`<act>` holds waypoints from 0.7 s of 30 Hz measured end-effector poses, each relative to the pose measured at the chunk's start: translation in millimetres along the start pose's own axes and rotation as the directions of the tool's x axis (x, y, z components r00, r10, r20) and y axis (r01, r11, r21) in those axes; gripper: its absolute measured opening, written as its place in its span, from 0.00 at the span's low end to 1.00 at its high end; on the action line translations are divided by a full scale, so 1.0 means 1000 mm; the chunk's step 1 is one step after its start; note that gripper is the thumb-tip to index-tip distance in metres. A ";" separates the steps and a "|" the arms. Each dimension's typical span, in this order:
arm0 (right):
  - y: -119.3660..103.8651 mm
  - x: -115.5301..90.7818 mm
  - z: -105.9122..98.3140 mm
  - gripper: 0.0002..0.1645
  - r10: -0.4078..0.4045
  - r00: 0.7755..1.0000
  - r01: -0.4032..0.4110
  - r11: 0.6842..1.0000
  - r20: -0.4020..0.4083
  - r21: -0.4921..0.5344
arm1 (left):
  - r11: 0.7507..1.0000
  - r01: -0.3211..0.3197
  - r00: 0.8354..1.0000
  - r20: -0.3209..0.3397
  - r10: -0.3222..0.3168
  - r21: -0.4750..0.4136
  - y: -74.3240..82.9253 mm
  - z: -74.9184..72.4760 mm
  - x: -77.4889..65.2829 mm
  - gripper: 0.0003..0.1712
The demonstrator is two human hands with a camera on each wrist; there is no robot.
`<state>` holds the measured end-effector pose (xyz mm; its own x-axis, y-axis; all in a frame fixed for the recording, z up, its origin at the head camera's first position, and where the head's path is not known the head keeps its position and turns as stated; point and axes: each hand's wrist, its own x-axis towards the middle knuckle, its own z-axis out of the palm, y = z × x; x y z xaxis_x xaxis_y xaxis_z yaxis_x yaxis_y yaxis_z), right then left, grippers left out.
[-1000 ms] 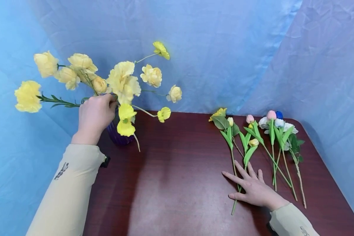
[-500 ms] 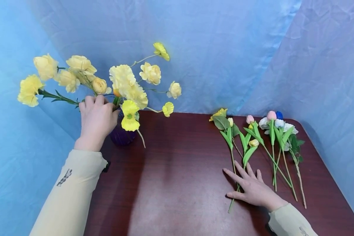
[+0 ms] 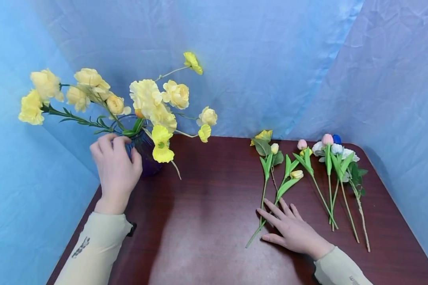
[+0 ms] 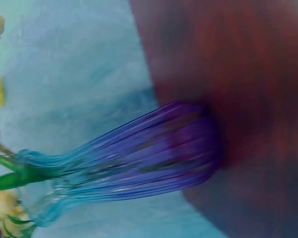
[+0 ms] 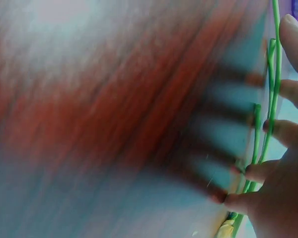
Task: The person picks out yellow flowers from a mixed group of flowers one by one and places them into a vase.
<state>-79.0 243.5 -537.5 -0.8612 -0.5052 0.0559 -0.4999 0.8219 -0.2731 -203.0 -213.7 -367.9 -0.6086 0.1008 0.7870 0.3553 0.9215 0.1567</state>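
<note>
A ribbed glass vase [image 3: 147,152], blue above and purple below, stands upright at the table's left, as the left wrist view also shows. It holds yellow artificial flowers [image 3: 146,97]. In front of the vase's left side is my left hand [image 3: 115,168], fingers loosely bent, just below the rim with no stem in its grasp. Whether it touches the glass, I cannot tell. My right hand [image 3: 294,230] lies with fingers spread on green tulip stems [image 5: 272,114]. Those stems belong to a cream tulip [image 3: 274,149] and a yellow tulip [image 3: 297,174].
Beyond the right hand lie pink tulips [image 3: 327,139], a blue bloom [image 3: 337,139] and white flowers [image 3: 350,154], their stems toward the front. A leafy yellow flower [image 3: 263,136] lies near the back edge. Blue cloth [image 3: 253,59] hangs behind the dark red table [image 3: 199,221].
My left hand has let go of the flowers over the vase mouth and come down and toward me. My right hand has slid the tulips under it to the left.
</note>
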 end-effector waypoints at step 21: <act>0.028 0.002 -0.034 0.39 0.005 0.992 -0.004 1.000 -0.128 0.002 | 0.950 -0.202 0.908 0.318 0.273 -0.237 0.043 0.044 -0.106 0.15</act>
<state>-97.9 274.1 -512.6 -0.8682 -0.4636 0.1770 -0.4959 0.8237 -0.2749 -154.5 -168.4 -471.2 -0.6814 0.4622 0.5675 0.6291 0.7662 0.1313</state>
